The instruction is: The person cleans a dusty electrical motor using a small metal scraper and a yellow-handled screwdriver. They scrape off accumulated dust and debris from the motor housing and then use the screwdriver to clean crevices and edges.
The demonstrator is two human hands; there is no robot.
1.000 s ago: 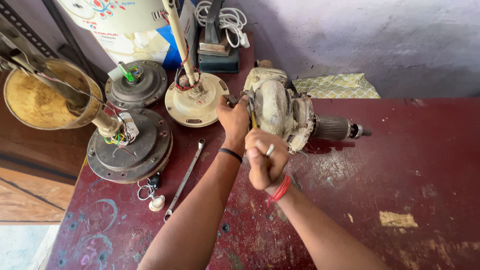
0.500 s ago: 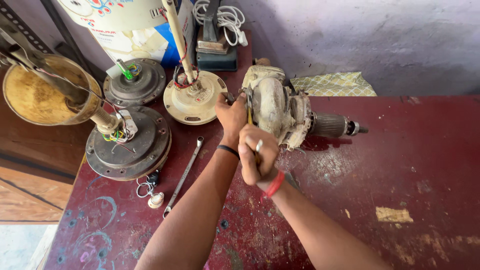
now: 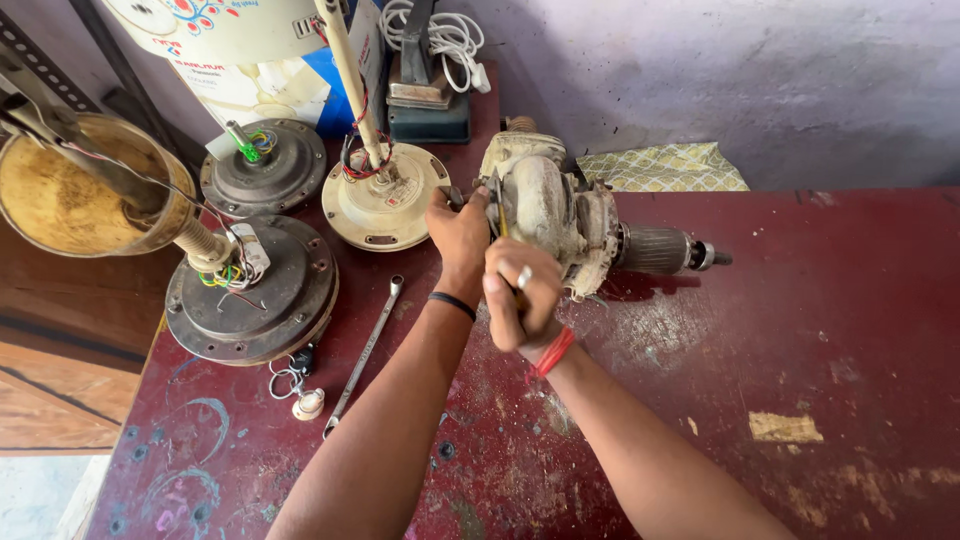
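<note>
A dirty whitish motor housing (image 3: 548, 208) with a ribbed armature and shaft (image 3: 668, 251) sticking out to the right lies on a dark red table (image 3: 820, 330). My left hand (image 3: 461, 232) grips the housing's left end. My right hand (image 3: 523, 295), with a ring and a red thread at the wrist, is closed around the handle of a yellow screwdriver (image 3: 501, 220) whose shaft points up into the housing.
A metal spanner (image 3: 365, 352) lies left of my left forearm. Three round fan motors (image 3: 252, 290) (image 3: 265, 166) (image 3: 386, 197) with wires stand at the left, beside a brass-coloured bowl (image 3: 75, 190). A white cord (image 3: 448, 35) and a patterned cloth (image 3: 660, 166) lie by the wall.
My right hand has shifted slightly up and left on the screwdriver, closer to the housing. My left hand stays on the housing.
</note>
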